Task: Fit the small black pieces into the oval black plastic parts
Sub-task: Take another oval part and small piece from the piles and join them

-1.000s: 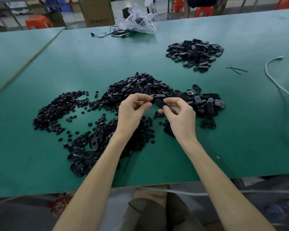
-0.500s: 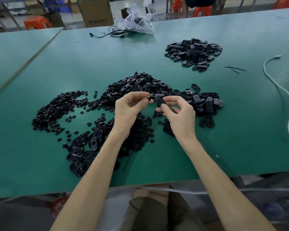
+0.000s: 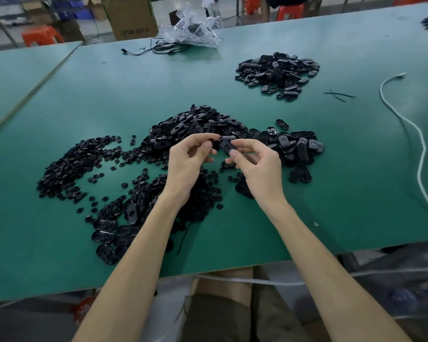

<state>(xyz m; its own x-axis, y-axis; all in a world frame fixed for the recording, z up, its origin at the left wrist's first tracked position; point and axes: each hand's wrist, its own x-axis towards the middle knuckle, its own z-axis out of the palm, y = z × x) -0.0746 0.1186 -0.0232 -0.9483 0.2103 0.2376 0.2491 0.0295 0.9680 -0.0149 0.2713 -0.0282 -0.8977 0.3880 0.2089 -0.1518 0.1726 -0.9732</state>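
Observation:
My right hand pinches an oval black plastic part between thumb and forefinger, just above the table. My left hand is beside it, its fingertips pinched together at the part's left end; whether they hold a small piece I cannot tell. A heap of oval parts lies just behind my hands. A spread of small black pieces lies to the left and under my left wrist. More oval parts lie near the front edge.
A separate pile of oval parts lies at the back right. A white cord snakes along the right side. A clear plastic bag and black cables lie at the far edge. The green table's front edge is near my lap.
Both hands have stayed together over the heap. The oval part has turned more upright between my right fingers, and my left fingertips have closed in on its left end.

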